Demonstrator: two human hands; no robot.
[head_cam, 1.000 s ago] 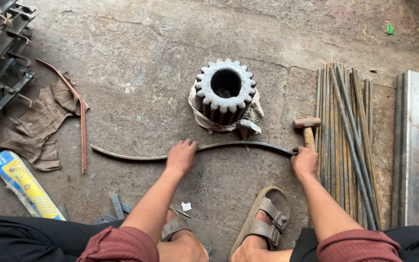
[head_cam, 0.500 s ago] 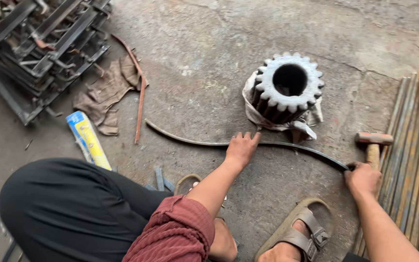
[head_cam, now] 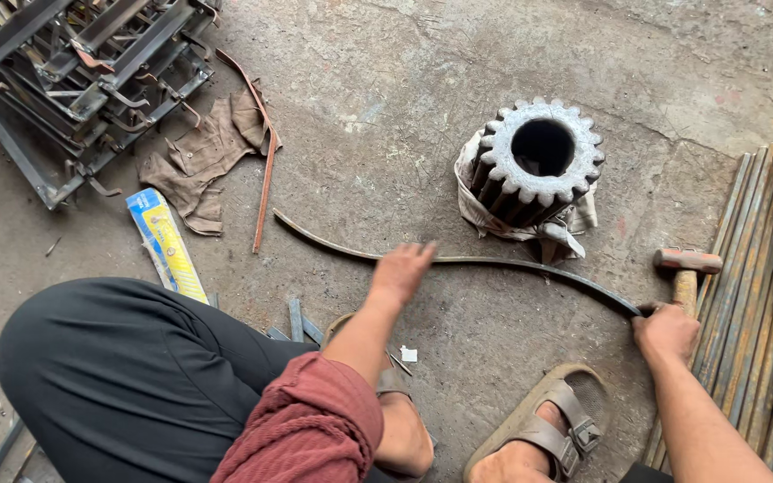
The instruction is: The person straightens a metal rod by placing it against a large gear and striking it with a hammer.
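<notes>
Concrete floor (head_cam: 360, 80), pretty grimy. Left hand (head_cam: 402, 271) rests open on a curved bar (head_cam: 494, 262); right hand (head_cam: 664, 331) grips its right end. Bar runs left-right ahead, gear (head_cam: 537, 161) behind, hammer (head_cam: 686, 273) beside the right.

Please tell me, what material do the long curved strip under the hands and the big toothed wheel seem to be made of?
The curved strip, under the left hand with the right hand at its end, looks like dark, bare steel: thin, dull and rusty brown, with no paint. The toothed wheel looks like heavy cast or machined steel: grey, worn teeth with a rough, matte, dusty surface. Neither alloy can be confirmed.
</notes>
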